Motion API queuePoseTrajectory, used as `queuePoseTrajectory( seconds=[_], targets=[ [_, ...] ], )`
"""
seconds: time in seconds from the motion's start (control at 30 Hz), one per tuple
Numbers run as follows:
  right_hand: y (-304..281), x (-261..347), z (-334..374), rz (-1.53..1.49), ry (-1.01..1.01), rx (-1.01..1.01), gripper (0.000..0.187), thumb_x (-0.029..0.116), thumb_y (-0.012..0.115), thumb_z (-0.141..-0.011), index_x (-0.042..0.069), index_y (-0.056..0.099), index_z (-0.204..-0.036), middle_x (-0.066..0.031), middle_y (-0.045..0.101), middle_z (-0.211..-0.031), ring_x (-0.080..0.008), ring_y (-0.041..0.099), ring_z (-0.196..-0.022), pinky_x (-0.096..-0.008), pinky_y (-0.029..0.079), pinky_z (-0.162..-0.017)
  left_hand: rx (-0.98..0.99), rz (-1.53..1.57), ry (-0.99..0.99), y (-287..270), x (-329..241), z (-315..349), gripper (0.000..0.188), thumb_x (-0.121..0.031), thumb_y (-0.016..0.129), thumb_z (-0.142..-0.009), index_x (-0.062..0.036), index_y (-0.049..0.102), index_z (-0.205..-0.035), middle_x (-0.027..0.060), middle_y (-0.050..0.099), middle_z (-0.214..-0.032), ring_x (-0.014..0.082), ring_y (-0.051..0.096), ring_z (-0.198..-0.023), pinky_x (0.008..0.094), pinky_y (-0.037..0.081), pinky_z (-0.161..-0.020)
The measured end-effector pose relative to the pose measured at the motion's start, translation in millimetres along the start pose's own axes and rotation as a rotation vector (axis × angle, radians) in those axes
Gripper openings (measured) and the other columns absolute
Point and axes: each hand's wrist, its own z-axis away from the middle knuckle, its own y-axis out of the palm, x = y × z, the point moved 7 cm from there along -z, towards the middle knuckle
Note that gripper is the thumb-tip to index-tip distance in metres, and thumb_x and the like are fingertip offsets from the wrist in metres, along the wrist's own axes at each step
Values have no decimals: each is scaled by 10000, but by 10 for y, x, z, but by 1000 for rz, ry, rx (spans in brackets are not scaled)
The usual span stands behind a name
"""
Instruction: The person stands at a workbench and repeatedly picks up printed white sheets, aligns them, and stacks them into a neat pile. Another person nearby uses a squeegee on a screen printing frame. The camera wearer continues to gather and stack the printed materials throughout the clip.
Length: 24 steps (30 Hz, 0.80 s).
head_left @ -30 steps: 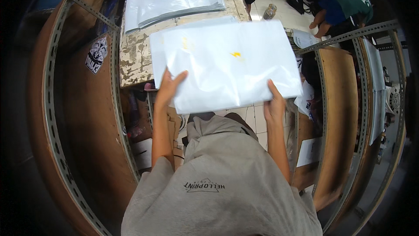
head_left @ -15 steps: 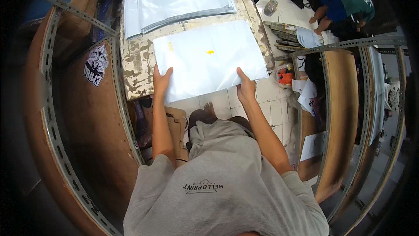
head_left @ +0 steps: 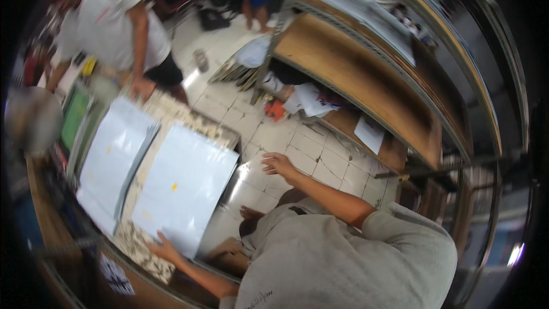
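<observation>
A large white plastic bag with a small yellow mark lies flat on a speckled stone tabletop. My left hand rests on its near edge, fingers spread, pressing it down. My right hand hangs free above the tiled floor, fingers apart, holding nothing, a short way right of the bag. A second stack of white plastic bags lies beside the first, further left on the table.
Another person in a white shirt stands at the table's far end with a hand on it. Wooden shelves on metal frames run along the right, with papers and packets on the lowest board. A cardboard box sits below.
My head has turned, so the table now lies to the left. The bag held in both hands has been laid on the tabletop. My right hand has let go and drawn away.
</observation>
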Motion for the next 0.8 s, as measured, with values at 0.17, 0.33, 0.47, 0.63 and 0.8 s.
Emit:
queuePoseTrajectory(
  seconds=[0.17, 0.33, 0.47, 0.63, 0.8],
  targets=[
    [-2396, 1285, 225, 81, -491, -599, 178, 130, 550, -948, 28, 633, -1068, -51, 664, -880, -148, 624, -779, -290, 512, -719, -56, 82, 28, -394, -1403, 236, 648, -327, 644, -918, -78, 366, -1448, 248, 442, -1362, 396, 488, -1212, 475, 450, -1000],
    [-4479, 3297, 1351, 395, -1080, -1385, 231, 213, 619, -945, 18, 685, -1049, -58, 693, -964, -155, 617, -836, -286, 475, -779, -57, 248, 153, -359, -2401, 744, 535, -214, 653, -924, -42, 450, -1389, 159, 506, -1364, 274, 572, -1125, 419, 496, -937],
    [-6175, 4107, 1073, 648, -490, -1528, 424, 342, 641, -824, 28, 689, -1105, -183, 690, -1080, -309, 647, -1028, -399, 485, -901, -35, 344, 168, 6, -2825, 1244, 471, -153, 656, -920, -17, 500, -1343, 169, 577, -1282, 271, 617, -1068, 356, 516, -876],
    [-7308, 4510, 215, 482, -304, -915, 393, 370, 684, -772, 72, 700, -1028, -119, 688, -1003, -275, 643, -890, -367, 479, -790, 139, 483, 257, 599, -3676, 1946, 478, -138, 660, -916, -9, 492, -1344, 202, 567, -1273, 255, 610, -1072, 340, 521, -858],
    [-6901, 4926, -221, 566, -404, -566, 270, 299, 674, -773, 109, 693, -964, -67, 650, -938, -203, 591, -833, -342, 458, -748, 211, 515, 259, 556, -4245, 2613, 494, -195, 646, -930, -12, 477, -1356, 174, 556, -1284, 250, 573, -1117, 346, 476, -918]
  ],
)
